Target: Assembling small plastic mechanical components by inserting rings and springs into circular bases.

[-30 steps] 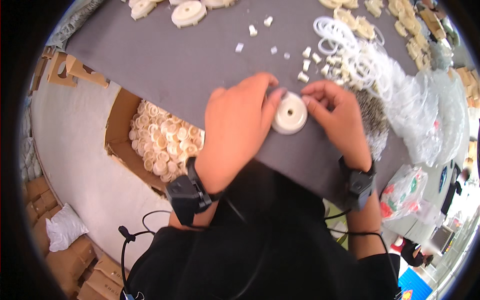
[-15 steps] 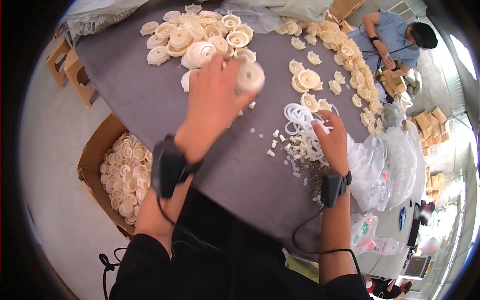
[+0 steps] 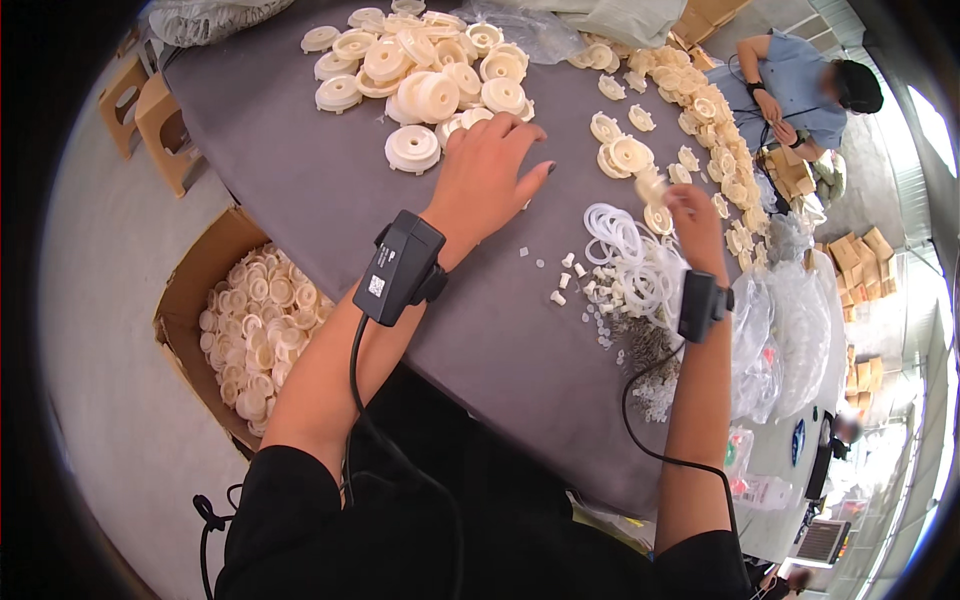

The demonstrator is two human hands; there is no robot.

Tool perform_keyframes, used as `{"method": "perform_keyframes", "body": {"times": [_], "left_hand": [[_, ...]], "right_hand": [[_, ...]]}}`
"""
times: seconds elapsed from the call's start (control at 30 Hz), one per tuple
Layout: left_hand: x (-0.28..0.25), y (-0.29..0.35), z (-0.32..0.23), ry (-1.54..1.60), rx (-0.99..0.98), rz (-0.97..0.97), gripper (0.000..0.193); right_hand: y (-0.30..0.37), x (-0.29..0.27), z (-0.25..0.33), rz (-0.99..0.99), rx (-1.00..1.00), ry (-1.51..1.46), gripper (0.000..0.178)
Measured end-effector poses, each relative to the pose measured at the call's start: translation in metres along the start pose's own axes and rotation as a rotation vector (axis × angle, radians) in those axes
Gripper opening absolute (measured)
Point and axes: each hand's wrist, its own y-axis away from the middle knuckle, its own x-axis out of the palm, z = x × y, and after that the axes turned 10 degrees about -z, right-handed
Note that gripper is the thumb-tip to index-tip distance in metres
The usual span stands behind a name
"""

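My left hand (image 3: 488, 178) is over the grey tabletop, fingers stretched and thumb apart, with nothing in it. Just beyond its fingertips lies a pile of round cream plastic housings (image 3: 435, 97), and one housing (image 3: 412, 148) rests at the pile's near left edge. My right hand (image 3: 697, 228) is closed at the fingertips on a small cream plastic cap (image 3: 651, 187), blurred by motion. Below that hand lie white rubber rings (image 3: 612, 232), small white plungers (image 3: 566, 281) and a heap of little metal springs (image 3: 640, 338). Several loose caps (image 3: 629, 154) lie beyond it.
A cardboard box (image 3: 185, 330) full of cream parts stands on the floor at left, near stools (image 3: 160, 130). A long heap of caps (image 3: 715, 130) runs along the far right. Clear plastic bags (image 3: 790, 340) lie at right. A co-worker (image 3: 795, 95) sits at the far right.
My left hand has let go of a round cream housing at the pile and opened. The right hand has moved from the rings toward the caps and taken hold of one.
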Motion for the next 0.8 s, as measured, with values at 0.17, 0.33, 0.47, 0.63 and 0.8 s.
{"method": "perform_keyframes", "body": {"times": [0.17, 0.33, 0.47, 0.63, 0.8], "left_hand": [[-0.002, 0.001, 0.001, 0.166, 0.025, -0.055, 0.025], [0.001, 0.000, -0.001, 0.235, -0.078, 0.054, 0.020], [-0.001, 0.002, 0.000, 0.205, -0.090, 0.078, 0.018], [0.001, 0.002, 0.001, 0.229, -0.167, 0.094, 0.016], [-0.002, 0.001, 0.004, 0.230, -0.185, 0.122, 0.016]], "right_hand": [[0.050, -0.016, 0.080, 0.310, 0.522, -0.852, 0.023], [0.118, -0.003, 0.110, 0.896, 0.577, -0.512, 0.018], [0.130, -0.003, 0.123, 0.445, 0.108, -0.171, 0.020], [0.095, 0.004, 0.094, 0.084, 0.059, 0.168, 0.019], [0.089, 0.007, 0.071, 0.007, -0.023, 0.270, 0.017]]}}
